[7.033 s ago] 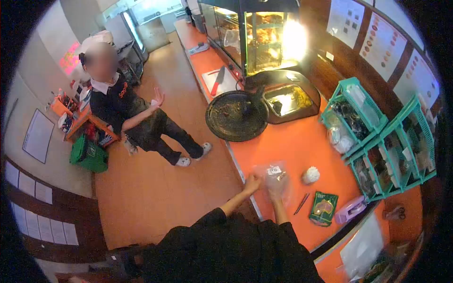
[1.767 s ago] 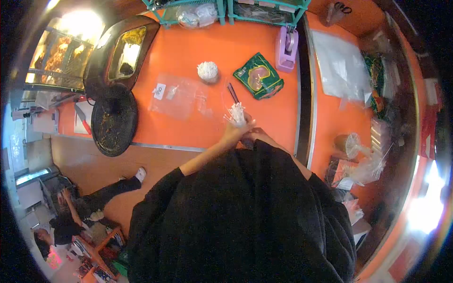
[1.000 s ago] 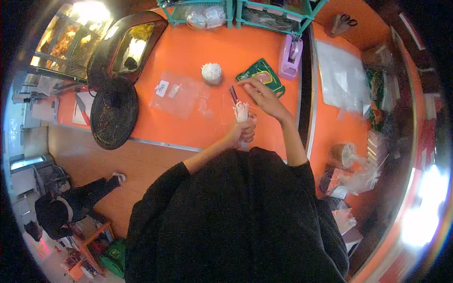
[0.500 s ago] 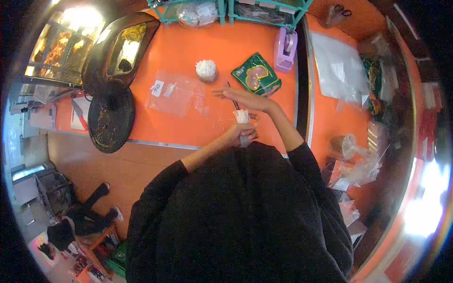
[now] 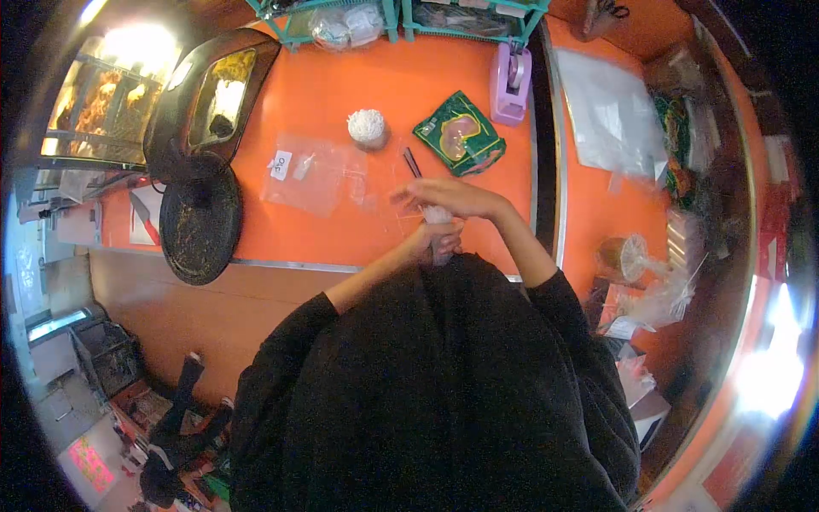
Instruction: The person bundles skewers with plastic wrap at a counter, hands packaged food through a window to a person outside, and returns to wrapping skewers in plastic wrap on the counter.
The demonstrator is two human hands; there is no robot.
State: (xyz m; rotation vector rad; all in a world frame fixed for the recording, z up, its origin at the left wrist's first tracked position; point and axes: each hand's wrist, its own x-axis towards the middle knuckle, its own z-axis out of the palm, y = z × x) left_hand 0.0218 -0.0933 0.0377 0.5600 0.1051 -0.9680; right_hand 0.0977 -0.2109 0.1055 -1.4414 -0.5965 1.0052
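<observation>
Near the table's front edge, close to my body, my left hand [image 5: 439,235] is closed around an upright bundle of thin white sticks [image 5: 438,213]; their exact kind is unclear. Stretched flat over the top of this bundle is my right hand [image 5: 456,197], its fingers extended toward the left and hiding most of the stick ends. Beyond the fingertips lies a dark slim pen-like stick [image 5: 412,162]. Another white-topped bundle [image 5: 367,127] stands farther back. A green packet [image 5: 461,134] lies behind my right hand, and a clear labelled plastic bag [image 5: 311,177] rests to the left.
A purple tape dispenser [image 5: 510,85] stands at the back right, near teal baskets [image 5: 341,26]. Left are a dark round tray [image 5: 202,218] and a red-handled knife [image 5: 145,218]. Plastic sheets [image 5: 610,111] lie right. Another person [image 5: 175,427] is at lower left.
My right hand has come down and nearer my body, from beyond the bundle to over its top, covering the stick ends. My left hand keeps its hold. The camera view has shifted slightly.
</observation>
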